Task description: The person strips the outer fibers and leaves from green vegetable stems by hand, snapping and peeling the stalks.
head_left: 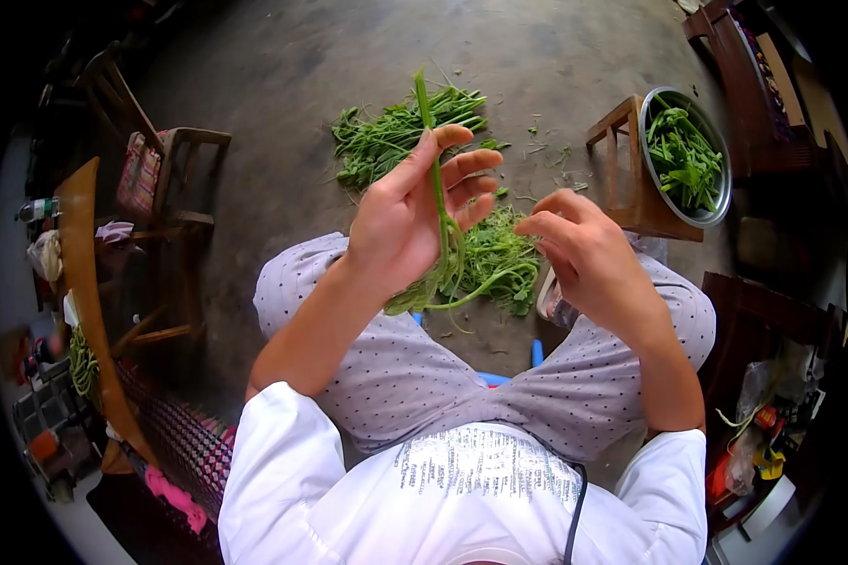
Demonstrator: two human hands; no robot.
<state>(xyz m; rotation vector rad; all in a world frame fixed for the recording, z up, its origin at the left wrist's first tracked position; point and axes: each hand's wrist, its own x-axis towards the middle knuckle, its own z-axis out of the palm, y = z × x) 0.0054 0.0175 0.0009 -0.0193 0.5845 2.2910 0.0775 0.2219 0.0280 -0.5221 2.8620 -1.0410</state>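
A long green stem with a curled tendril and a leaf at its lower end lies across the palm of my left hand, under the thumb, with the other fingers half curled. To its right is my right hand, thumb and fingertips bent close together; whatever may be between them is too small to make out. Beyond my left hand, a pile of green stems and leaves lies on the floor. A second heap of leafy, stringy greens sits on the floor below and between my hands.
A metal basin of cut greens rests on a wooden stool at the right. Wooden chair and table edge stand at the left. Scraps litter the floor. A shelf with plastic bags is at the lower right.
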